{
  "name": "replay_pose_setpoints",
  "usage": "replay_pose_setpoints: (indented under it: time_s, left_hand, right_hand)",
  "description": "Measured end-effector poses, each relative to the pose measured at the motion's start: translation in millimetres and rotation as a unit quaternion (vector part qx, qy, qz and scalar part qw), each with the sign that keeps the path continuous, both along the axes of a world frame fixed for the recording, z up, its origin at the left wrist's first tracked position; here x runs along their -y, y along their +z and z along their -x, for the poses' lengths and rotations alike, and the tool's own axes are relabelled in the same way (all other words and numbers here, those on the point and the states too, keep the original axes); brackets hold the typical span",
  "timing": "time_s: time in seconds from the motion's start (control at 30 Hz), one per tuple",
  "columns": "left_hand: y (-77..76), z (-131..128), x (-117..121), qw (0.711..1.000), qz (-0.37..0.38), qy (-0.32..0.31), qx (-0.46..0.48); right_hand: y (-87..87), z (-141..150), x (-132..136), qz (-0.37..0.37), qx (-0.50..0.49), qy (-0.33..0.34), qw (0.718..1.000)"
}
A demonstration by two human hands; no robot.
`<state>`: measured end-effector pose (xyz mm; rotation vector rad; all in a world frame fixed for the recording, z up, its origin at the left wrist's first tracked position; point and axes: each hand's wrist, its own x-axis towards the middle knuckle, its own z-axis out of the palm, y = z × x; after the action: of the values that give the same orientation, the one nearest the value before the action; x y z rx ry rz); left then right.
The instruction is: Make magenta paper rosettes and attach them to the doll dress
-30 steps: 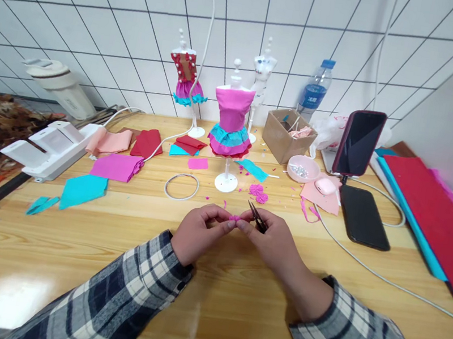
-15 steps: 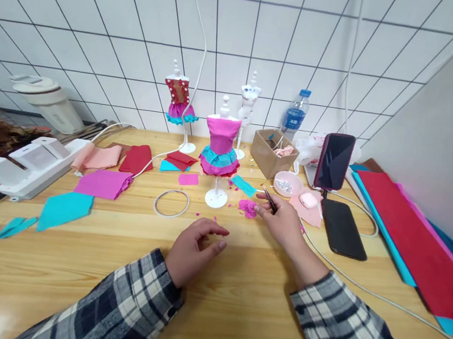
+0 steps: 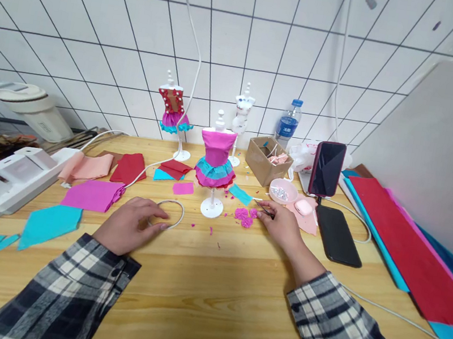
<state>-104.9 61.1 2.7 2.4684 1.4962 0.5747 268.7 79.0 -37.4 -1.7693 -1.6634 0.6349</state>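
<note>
Loosely curved and grasping nothing visible, the left hand [image 3: 127, 226] hovers by a thin white ring [image 3: 183, 214] on the pale wooden table [image 3: 196, 308]; whether its fingertips touch the ring, I cannot tell. The right hand [image 3: 282, 224] grips a slim dark pointed metal tool [image 3: 265, 210], its fingertips right beside a cluster of crumpled magenta fabric rosettes [image 3: 246, 217] lying on the wood; contact between them is unclear. Between the hands and farther back stands a small white dress form [image 3: 216, 159] on a round base, wearing a magenta bodice and a ruffled turquoise and magenta skirt. A turquoise fabric strip [image 3: 240, 194] lies to its right, a small magenta fabric rectangle [image 3: 183, 188] to its left. Beyond the right hand sit a shallow pink bowl [image 3: 287, 200] of shiny bits, an open brown cardboard box [image 3: 259, 165] and, farther right, a black phone [image 3: 338, 236] lying flat. Out past the left hand are a folded magenta cloth [image 3: 91, 195] and an angular turquoise fabric piece [image 3: 50, 224]. Two more dressed forms stand near the white tiled wall [image 3: 225, 37], with a blue-capped clear plastic bottle [image 3: 288, 125] off to their right
</note>
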Motion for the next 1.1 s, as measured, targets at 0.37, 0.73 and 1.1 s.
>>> replay_pose_setpoints:
  time_s: [0.37, 0.73, 1.1]
  left_hand:
    - [-14.5, 1, 1, 1.000, 0.011, 0.011, 0.005]
    - [-11.7, -5, 0, 0.988, 0.090, 0.098, 0.084]
    - [0.3, -11, 15, 0.997, 0.032, 0.046, -0.047]
  right_hand:
    - [-0.5, 3, 4, -0.045, -0.032, -0.029, 0.998]
    - [24.9, 10, 21, -0.101, -0.007, -0.033, 0.994]
    - [22.3, 27, 43, -0.049, 0.074, 0.176, 0.980]
